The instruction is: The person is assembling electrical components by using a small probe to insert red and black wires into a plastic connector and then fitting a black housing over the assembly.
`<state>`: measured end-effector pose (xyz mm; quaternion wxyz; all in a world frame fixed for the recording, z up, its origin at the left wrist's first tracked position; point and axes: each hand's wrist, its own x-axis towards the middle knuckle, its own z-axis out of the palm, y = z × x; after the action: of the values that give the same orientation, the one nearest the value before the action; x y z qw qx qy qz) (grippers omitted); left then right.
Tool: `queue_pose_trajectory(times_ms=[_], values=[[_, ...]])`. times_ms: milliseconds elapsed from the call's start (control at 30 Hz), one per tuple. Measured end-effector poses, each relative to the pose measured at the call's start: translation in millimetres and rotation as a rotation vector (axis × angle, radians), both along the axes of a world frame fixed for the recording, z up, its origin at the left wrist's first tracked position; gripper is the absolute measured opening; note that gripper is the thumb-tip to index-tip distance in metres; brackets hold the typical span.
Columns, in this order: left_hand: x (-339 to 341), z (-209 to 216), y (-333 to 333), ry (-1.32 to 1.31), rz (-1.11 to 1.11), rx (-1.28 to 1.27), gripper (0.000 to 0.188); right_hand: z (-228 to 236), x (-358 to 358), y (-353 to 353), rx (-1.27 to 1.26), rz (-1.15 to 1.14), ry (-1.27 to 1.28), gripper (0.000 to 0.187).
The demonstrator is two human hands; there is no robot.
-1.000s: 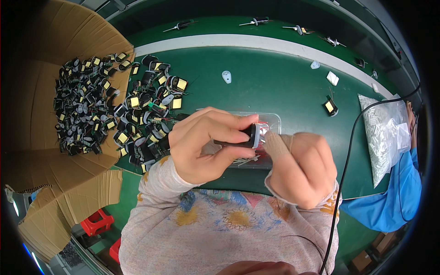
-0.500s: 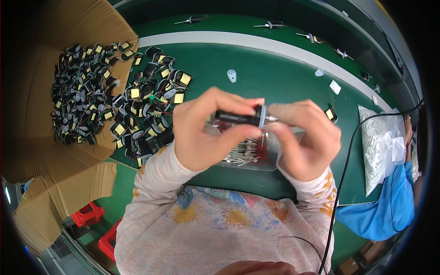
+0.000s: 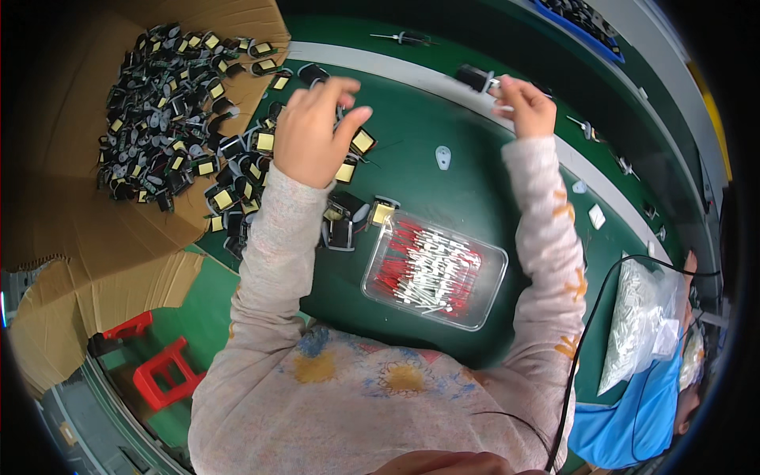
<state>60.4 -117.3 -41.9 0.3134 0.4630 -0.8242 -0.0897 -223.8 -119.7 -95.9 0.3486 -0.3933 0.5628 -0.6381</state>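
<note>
My left hand hovers over the near edge of a pile of small black housings with yellow pads and grey caps. Its fingers are spread and curved, and I see nothing held in them. Out at the far right, my right hand pinches the white end of a black cylindrical part with a grey collar. That part is smeared by motion and is at the green strip beyond the white rail. Between my forearms, a clear plastic tray contains many red-and-white leads.
A large cardboard box full of black housings lies at left. Along the far strip are several finished-looking parts. A grey cap lies mid-table. At right are a bag of white pieces, a black cable and another person's blue sleeve.
My hands have parted from in front of my chest. The right one carried the black part away to the far strip; the left one let go and moved to the pile. The tray is now uncovered.
</note>
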Motion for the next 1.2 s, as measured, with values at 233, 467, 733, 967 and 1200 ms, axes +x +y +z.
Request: queue_pose_trajectory(times_ms=[233,467,733,967,1200], values=[[-1.3,-44.7,-15.2,-0.440,-0.074,-0.159,0.018,-21.3,-49.9,-37.2,0.408,-0.171,-0.125,0.044],[-0.5,-48.1,-14.9,-0.744,-0.139,-0.044,0.025,59.4,52.3,123.3,0.131,0.742,0.649,0.018],[-2.8,-28.6,-9.1,-0.512,-0.229,-0.088,0.017,22.2,107.2,183.9,0.139,0.661,1.175,0.020],[-17.6,-4.2,20.7,0.625,-0.480,0.474,0.028,32.9,85.6,178.0,0.041,0.627,0.833,0.013],[-23.4,6.8,34.5,0.845,-0.691,0.881,0.027,42.9,71.3,179.0,0.150,0.524,-0.095,0.017]])
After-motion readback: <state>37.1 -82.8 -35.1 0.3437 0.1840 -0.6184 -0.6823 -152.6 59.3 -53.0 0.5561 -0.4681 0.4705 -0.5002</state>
